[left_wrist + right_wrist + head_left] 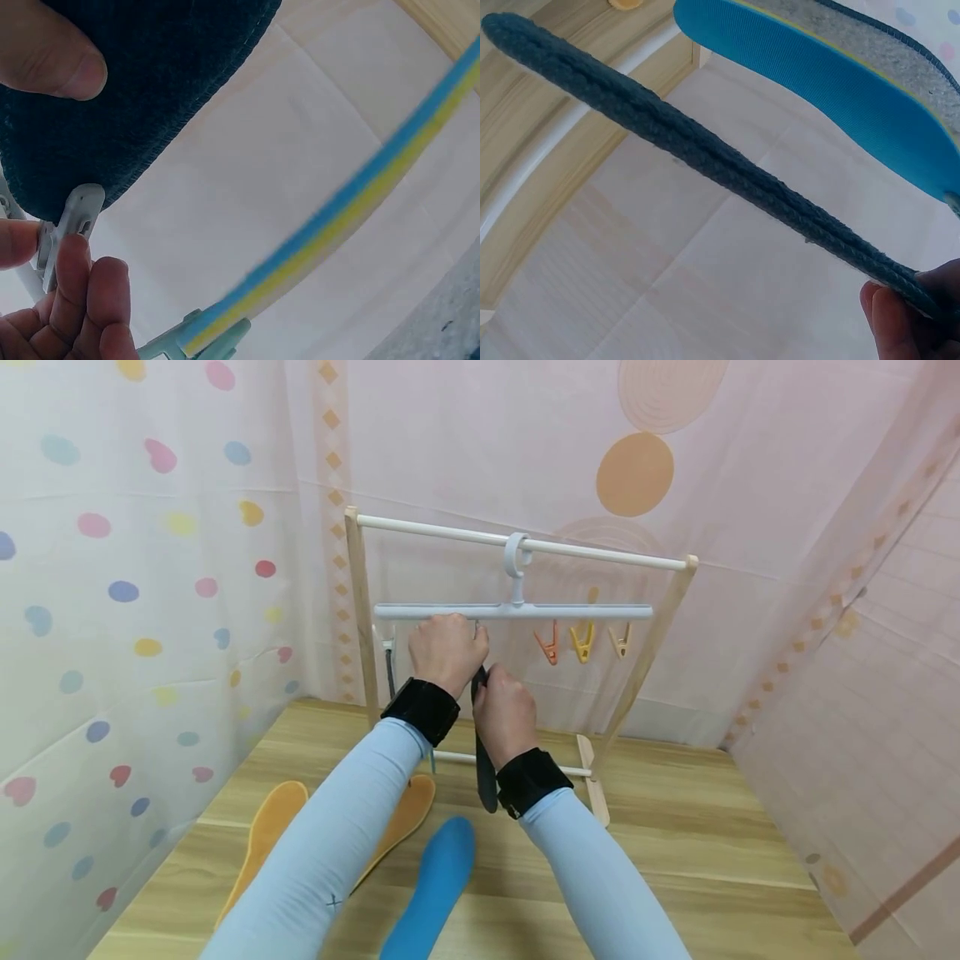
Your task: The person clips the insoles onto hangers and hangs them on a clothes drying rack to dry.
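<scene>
My right hand (507,714) grips a dark teal, fuzzy insole (485,768) near its upper end, and the rest hangs down edge-on. Its thumb presses the insole's flat face in the left wrist view. Just up and left of it, my left hand (447,652) is right under the hanger's bar. There the left fingers pinch a grey clothes peg (81,210), whose tip overlaps the insole's rounded end. Beside it, a blue and yellow-edged insole (337,214) hangs from a pale green peg (221,341).
A pale blue hanger (585,611) hooks over the wooden rack's white rail (435,531). Orange (551,647), yellow (582,645) and cream pegs (621,643) dangle on its right. On the table (690,860) lie two orange insoles (273,818) and a blue insole (442,877).
</scene>
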Demonstrator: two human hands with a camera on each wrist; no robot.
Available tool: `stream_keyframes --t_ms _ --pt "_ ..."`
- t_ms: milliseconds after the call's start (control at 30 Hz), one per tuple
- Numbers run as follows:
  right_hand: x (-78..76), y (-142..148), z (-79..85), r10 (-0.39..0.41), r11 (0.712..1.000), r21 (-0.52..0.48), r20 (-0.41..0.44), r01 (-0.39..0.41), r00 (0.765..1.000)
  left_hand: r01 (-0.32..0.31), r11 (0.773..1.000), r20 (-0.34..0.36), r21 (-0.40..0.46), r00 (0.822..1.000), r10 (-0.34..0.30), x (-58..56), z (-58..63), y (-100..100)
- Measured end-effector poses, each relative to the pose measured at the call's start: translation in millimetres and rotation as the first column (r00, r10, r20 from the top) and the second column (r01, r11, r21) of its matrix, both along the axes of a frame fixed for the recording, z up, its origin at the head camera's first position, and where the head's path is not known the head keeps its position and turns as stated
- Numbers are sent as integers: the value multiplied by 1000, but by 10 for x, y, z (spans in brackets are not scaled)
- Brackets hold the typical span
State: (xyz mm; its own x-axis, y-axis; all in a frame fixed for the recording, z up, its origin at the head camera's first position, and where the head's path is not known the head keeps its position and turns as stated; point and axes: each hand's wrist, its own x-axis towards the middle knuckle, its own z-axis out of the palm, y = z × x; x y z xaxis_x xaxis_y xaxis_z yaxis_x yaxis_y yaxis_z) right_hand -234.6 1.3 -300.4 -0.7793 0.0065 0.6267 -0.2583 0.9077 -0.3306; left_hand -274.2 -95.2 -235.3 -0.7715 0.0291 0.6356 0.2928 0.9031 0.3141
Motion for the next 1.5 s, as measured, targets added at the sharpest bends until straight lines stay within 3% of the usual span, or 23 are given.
stream_keyframes --t_ms 333,633,1000,1267,1500 --pt "-10 -15 -7 5 1000 17 -22 -4 1000 -19 1000 -7 -7 1000 19 7 1 -17" --pt "0 -14 -40 32 999 1 35 -32 999 -40 998 14 -37 999 41 -10 -32 -36" --pt "38 33 -126 66 998 9 -18 -66 998 -19 1000 29 -9 999 19 -46 -62 -86" --pt "80 80 -190 69 997 -22 28 -69 997 -28 1000 24 -13 999 28 -46 -146 -159" --pt "101 144 -276 62 998 -19 -3 -62 998 0 1000 6 -12 1000 0 -51 -251 -243"
